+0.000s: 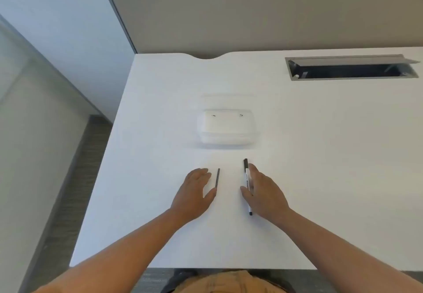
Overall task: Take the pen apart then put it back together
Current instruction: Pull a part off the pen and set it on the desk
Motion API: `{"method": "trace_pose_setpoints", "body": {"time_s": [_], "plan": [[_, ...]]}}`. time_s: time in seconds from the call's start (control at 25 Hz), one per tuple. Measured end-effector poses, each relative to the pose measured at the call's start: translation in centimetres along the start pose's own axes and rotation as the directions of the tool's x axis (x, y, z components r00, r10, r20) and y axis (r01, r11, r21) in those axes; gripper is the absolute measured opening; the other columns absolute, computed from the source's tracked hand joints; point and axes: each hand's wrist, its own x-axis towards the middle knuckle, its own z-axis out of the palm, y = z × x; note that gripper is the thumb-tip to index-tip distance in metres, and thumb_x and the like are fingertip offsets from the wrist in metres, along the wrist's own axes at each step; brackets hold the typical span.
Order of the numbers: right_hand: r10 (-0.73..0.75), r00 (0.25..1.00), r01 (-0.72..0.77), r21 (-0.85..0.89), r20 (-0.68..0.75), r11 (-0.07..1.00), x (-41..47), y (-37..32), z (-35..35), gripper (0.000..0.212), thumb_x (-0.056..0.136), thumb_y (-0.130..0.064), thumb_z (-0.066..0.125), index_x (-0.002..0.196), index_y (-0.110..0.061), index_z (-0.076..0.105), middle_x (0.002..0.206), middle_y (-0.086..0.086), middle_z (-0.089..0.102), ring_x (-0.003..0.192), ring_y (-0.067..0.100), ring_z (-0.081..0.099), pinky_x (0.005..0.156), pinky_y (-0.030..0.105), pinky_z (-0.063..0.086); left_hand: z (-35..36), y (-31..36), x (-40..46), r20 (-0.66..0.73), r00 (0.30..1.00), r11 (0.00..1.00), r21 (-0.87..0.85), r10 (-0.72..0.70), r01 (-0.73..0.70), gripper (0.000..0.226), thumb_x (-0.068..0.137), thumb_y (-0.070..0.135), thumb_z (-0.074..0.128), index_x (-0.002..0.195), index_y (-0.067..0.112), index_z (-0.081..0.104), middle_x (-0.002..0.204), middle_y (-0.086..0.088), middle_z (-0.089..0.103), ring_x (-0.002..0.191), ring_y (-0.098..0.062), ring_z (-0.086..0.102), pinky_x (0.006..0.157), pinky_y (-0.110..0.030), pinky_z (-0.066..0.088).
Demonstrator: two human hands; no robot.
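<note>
On the white desk (320, 178) a pen lies in two parts. A thin dark piece (217, 177) lies just right of my left hand (194, 192). That hand rests flat with its fingers apart, and the thumb tip touches the piece's near end. The white pen body (247, 176), with black ends, lies lengthwise under my right hand (263, 194). My right thumb crosses over the body and the index finger lies along its right side, pinching it against the desk. The body's middle is hidden by the thumb.
A clear plastic tray (226, 130) sits on the desk beyond the hands. An open grey cable slot (350, 68) is at the back right. A grey partition (251, 13) stands behind the desk. The desk's left edge (100, 178) drops to the floor.
</note>
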Motion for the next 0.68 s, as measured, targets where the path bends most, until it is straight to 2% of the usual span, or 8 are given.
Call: {"method": "trace_pose_setpoints", "body": {"time_s": [0.12, 0.2, 0.32, 0.4, 0.48, 0.56, 0.68], "plan": [[0.01, 0.999, -0.008, -0.059, 0.044, 0.998, 0.4, -0.1, 0.3, 0.06, 0.096, -0.028, 0.051, 0.15, -0.016, 0.028, 0.09, 0.0, 0.055, 0.083, 0.027, 0.056, 0.066, 0.037, 0.043, 0.7, 0.0, -0.6, 0.011, 1.0, 1.0, 0.009, -0.001, 0.001, 0.059, 0.097, 0.044, 0.055, 0.147, 0.014, 0.047, 0.164, 0.004, 0.031, 0.154, -0.013, 0.015, 0.118, -0.023, 0.014], [0.022, 0.995, -0.013, -0.092, 0.097, 0.996, 0.8, -0.1, 0.3, 0.05, 0.096, -0.022, 0.047, 0.144, -0.016, 0.036, 0.084, 0.001, 0.056, 0.076, 0.027, 0.054, 0.063, 0.039, 0.043, 0.9, 0.4, -0.6, 0.045, 0.998, 0.999, -0.012, -0.037, 0.037, 0.062, 0.097, 0.046, 0.054, 0.15, 0.016, 0.043, 0.165, 0.006, 0.026, 0.154, -0.012, 0.012, 0.119, -0.022, 0.012], [0.015, 0.992, -0.004, -0.09, 0.122, 0.996, 1.4, -0.3, -0.1, 0.02, 0.089, -0.016, 0.047, 0.108, -0.016, 0.055, 0.075, 0.003, 0.057, 0.07, 0.028, 0.053, 0.061, 0.037, 0.042, -0.2, 1.3, 0.4, 0.056, 0.994, 0.992, -0.069, -0.098, 0.102, 0.061, 0.094, 0.046, 0.058, 0.149, 0.02, 0.045, 0.161, 0.006, 0.034, 0.15, -0.015, 0.023, 0.117, -0.025, 0.02], [0.045, 0.992, -0.051, 0.05, 0.119, 0.997, 1.7, -0.4, -0.5, 0.005, 0.085, -0.018, 0.053, 0.084, -0.018, 0.058, 0.069, -0.001, 0.059, 0.065, 0.023, 0.054, 0.057, 0.033, 0.041, -1.3, 2.3, 0.7, 0.071, 0.996, 0.987, -0.148, -0.058, 0.068, 0.054, 0.093, 0.039, 0.063, 0.143, 0.022, 0.051, 0.151, 0.007, 0.045, 0.142, -0.016, 0.037, 0.114, -0.025, 0.03], [0.103, 0.989, -0.129, 0.277, 0.108, 0.952, 1.9, -0.7, -1.2, 0.011, 0.084, -0.021, 0.06, 0.074, -0.023, 0.064, 0.06, -0.009, 0.058, 0.055, 0.01, 0.05, 0.052, 0.025, 0.04, -2.4, 3.6, 0.7, 0.114, 0.993, 0.95, -0.313, 0.043, -0.005, 0.043, 0.091, 0.026, 0.065, 0.134, 0.027, 0.06, 0.133, 0.012, 0.055, 0.123, -0.011, 0.055, 0.104, -0.024, 0.044], [0.196, 0.971, -0.239, 0.503, 0.138, 0.831, 2.0, -1.3, -2.0, 0.012, 0.084, -0.025, 0.064, 0.074, -0.023, 0.071, 0.056, -0.012, 0.058, 0.05, 0.007, 0.049, 0.051, 0.02, 0.042, -3.8, 4.8, 0.5, 0.166, 0.974, 0.894, -0.444, 0.153, -0.064, 0.047, 0.085, 0.014, 0.06, 0.126, 0.035, 0.065, 0.119, 0.016, 0.057, 0.104, -0.008, 0.063, 0.092, -0.022, 0.052], [0.268, 0.938, -0.345, 0.68, 0.22, 0.647, 2.2, -2.4, -3.1, 0.013, 0.086, -0.02, 0.065, 0.081, -0.01, 0.072, 0.063, -0.002, 0.064, 0.054, 0.013, 0.054, 0.053, 0.025, 0.047, -5.0, 6.0, 0.6, 0.188, 0.944, 0.854, -0.499, 0.271, -0.146, 0.053, 0.079, 0.012, 0.06, 0.121, 0.044, 0.066, 0.111, 0.015, 0.059, 0.1, -0.011, 0.065, 0.09, -0.022, 0.054]]}}
